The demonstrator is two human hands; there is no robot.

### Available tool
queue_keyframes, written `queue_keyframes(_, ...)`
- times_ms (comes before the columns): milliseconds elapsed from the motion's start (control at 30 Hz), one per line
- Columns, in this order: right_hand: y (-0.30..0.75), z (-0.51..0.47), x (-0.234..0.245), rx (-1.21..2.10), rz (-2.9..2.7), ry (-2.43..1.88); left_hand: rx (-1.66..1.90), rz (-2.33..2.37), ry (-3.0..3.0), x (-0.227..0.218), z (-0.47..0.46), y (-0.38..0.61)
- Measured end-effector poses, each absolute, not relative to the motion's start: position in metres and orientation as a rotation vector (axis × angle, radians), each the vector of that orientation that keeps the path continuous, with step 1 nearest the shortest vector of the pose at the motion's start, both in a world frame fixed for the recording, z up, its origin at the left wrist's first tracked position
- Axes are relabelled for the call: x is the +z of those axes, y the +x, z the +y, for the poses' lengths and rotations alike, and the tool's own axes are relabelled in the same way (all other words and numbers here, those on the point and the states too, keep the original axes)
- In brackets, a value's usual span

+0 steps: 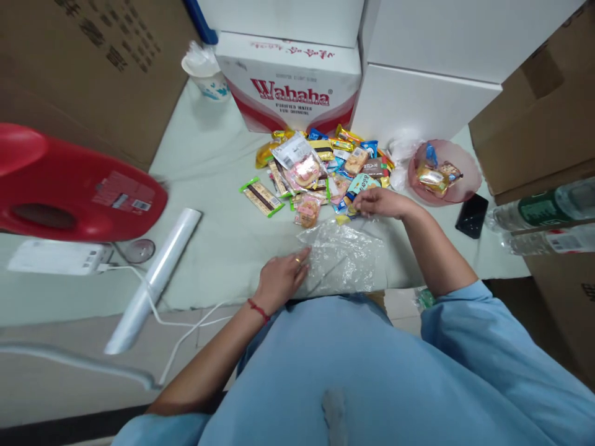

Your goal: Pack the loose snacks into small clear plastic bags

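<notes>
A clear plastic bag lies flat and crinkled on the cloth in front of me. My left hand rests at its left edge, fingers stretched out and touching the plastic. On the far side of the bag, my right hand has its fingers bent down and pinched at a small yellow-and-blue snack packet; the fingertips partly cover it. Just beyond is a heap of wrapped snacks, with biscuits and bars in clear, yellow and blue wrappers. One bar with green ends lies at the left of the heap.
Behind the heap stands a Wahaba-style water carton. To the right are a pink bowl holding several snacks, a black phone and plastic bottles. A red jug, plastic roll, power bank and paper cup are left.
</notes>
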State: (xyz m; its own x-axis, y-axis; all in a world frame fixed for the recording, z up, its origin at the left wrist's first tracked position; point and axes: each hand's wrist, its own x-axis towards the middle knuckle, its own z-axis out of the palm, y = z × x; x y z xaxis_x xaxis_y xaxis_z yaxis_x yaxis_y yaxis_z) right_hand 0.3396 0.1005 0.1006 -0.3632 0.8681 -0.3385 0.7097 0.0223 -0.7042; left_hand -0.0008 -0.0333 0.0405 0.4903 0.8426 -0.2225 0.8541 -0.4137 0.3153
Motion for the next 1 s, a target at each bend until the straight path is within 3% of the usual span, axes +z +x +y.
queue_keyframes(100, 0.342, 0.091, 0.113, 0.353, -1.889, -1.830, -0.197, 1.494, 2.228, 0.041, -0.037, 0.003)
queue_keyframes(167, 0.333, 0.066, 0.118, 0.130, -1.885, -1.755, -0.180, 1.496, 2.139, 0.043, -0.041, 0.000)
queue_keyframes(333, 0.270, -0.022, 0.085, 0.600, -2.616, -1.231, 0.175, 1.409, 1.571, 0.058, -0.044, -0.007)
queue_keyframes(467, 0.225, -0.055, 0.041, 0.635, -2.738, -1.104, 0.368, 1.296, 1.194, 0.082, -0.038, -0.001)
queue_keyframes(600, 0.209, -0.060, 0.020, 0.735, -2.699, -1.032, 0.495, 1.389, 1.645, 0.090, -0.034, 0.020)
queue_keyframes(733, 0.205, -0.065, 0.018, 0.929, -2.645, -0.976, 0.418, 1.458, 2.236, 0.064, -0.032, 0.037)
queue_keyframes(933, 0.232, -0.063, 0.046, 1.315, -2.479, -0.742, 0.312, 1.609, 2.374, 0.012, -0.031, 0.020)
queue_keyframes(1000, 0.246, -0.040, 0.061, 1.338, -2.370, -0.888, 0.280, 1.617, 2.372, 0.005, -0.032, 0.015)
